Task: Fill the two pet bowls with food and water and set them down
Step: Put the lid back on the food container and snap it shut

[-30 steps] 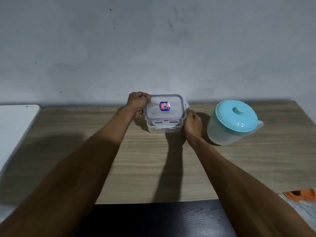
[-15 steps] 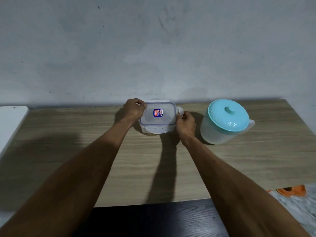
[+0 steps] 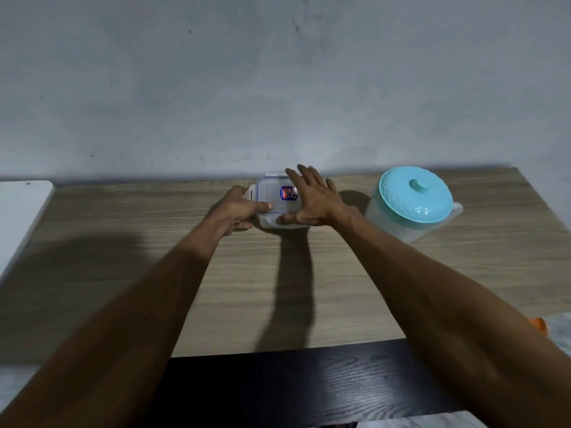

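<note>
A clear plastic food container (image 3: 269, 193) with a clip-on lid and a blue and red sticker stands on the wooden table (image 3: 247, 273) near the wall. My left hand (image 3: 238, 211) grips its left front side, thumb on the lid's front edge. My right hand (image 3: 312, 199) lies across the lid's right half with fingers spread and the thumb at the front clip. A translucent water jug (image 3: 411, 205) with a turquoise lid stands to the right of the container. No pet bowls are in view.
A white surface (image 3: 21, 211) adjoins the table's left end. A dark wood-grain surface (image 3: 293, 387) runs along the near edge. An orange item (image 3: 539, 324) shows at the right edge, low down. A grey wall backs the table.
The container came down onto the table. My right hand moved from its right side onto the lid with fingers spread, and my left hand shifted to the front left corner.
</note>
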A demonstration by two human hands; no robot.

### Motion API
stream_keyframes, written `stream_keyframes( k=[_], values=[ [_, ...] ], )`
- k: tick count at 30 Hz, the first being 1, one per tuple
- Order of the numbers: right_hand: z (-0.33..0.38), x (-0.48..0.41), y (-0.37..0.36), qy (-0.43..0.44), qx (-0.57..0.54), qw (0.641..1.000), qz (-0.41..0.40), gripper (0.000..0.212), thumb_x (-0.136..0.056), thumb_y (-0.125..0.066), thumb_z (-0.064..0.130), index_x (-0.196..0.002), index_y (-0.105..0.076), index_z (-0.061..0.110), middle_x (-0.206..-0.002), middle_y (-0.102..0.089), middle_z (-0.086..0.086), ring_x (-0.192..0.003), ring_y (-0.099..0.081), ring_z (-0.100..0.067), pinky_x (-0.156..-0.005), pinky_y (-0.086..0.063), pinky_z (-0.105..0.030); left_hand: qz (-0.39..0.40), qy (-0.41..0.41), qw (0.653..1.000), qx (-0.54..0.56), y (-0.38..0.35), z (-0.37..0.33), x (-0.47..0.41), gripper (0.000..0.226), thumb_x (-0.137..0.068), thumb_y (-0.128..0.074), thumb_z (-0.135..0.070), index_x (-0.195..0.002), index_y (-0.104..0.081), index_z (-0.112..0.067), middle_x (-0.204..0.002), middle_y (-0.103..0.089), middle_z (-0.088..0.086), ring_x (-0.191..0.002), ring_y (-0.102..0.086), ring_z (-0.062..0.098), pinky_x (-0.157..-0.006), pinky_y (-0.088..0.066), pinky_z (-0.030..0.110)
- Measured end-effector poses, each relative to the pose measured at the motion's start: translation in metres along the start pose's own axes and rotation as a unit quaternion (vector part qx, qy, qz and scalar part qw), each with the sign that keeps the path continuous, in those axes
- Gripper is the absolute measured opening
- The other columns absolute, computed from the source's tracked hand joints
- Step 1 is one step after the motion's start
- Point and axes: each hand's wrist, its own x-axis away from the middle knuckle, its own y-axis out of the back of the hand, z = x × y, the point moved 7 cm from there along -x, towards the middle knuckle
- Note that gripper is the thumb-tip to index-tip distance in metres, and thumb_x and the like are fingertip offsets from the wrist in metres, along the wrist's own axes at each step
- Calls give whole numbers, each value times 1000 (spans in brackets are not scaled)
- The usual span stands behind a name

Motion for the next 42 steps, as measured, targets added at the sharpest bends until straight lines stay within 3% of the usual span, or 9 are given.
stream_keyframes(
  k=[3,9,12,17,23,27,34,39,42],
  values=[
    [3,-6,-7,27,64,996,59,126,-64,-77,65,-157,-2,26,-166,5,-1,-152,6,-27,-119,-9,-57,16,5,999,30,-4,7,0,68,-76,-82,-16,-134,-46,-13,-120,-65,10,-95,-68,24,-84,-58,40],
    [2,-9,-7,41,154,986,40,130,-62,-82,59,-156,-1,22,-165,-4,-7,-150,-10,-32,-115,-25,-55,32,8,998,48,-7,9,3,65,-77,-80,-12,-133,-46,-13,-120,-64,12,-102,-68,28,-89,-57,45],
    [3,-13,-8,42,169,984,46,131,-62,-83,56,-156,1,22,-164,-8,-7,-148,-13,-33,-114,-25,-55,41,14,997,68,-9,13,4,53,-79,-78,-12,-124,-49,-15,-121,-64,12,-106,-66,28,-89,-57,44],
    [6,-21,-14,30,154,986,51,131,-60,-86,50,-155,-1,21,-157,-21,-9,-142,-22,-35,-110,-30,-57,41,13,996,72,-11,16,5,61,-81,-78,-14,-133,-47,-15,-125,-59,14,-111,-62,30,-80,-59,39],
    [6,-25,-16,28,166,985,41,128,-58,-85,50,-154,-5,22,-152,-27,-9,-139,-28,-35,-106,-34,-56,30,12,996,80,-12,18,4,61,-81,-77,-13,-133,-45,-15,-125,-56,14,-112,-60,30,-84,-57,41],
    [9,-33,-9,17,141,984,105,126,-57,-86,52,-152,-8,25,-151,-29,-9,-139,-29,-35,-105,-34,-58,17,6,997,77,-11,18,3,64,-81,-77,-14,-137,-44,-15,-126,-57,14,-109,-60,29,-81,-58,41],
    [9,-31,-10,21,124,988,85,128,-58,-85,52,-154,-4,24,-153,-26,-9,-143,-23,-34,-110,-29,-59,15,5,997,74,-11,20,3,67,-81,-77,-16,-139,-43,-17,-126,-56,13,-112,-60,30,-85,-58,44],
    [-9,-7,-14,-34,-29,999,5,128,-64,-74,71,-156,0,22,-164,-1,-8,-152,4,-28,-120,-10,-59,6,-10,997,71,-10,19,3,65,-78,-80,-19,-134,-47,-19,-124,-61,11,-105,-63,27,-82,-59,45],
    [-27,14,-16,-100,-141,980,-102,108,-74,-65,71,-154,-14,18,-162,-14,-9,-150,-13,-27,-119,-20,-52,-9,-19,998,64,-8,19,5,66,-76,-82,-22,-132,-47,-27,-121,-63,8,-102,-66,28,-80,-60,46]
  ],
)
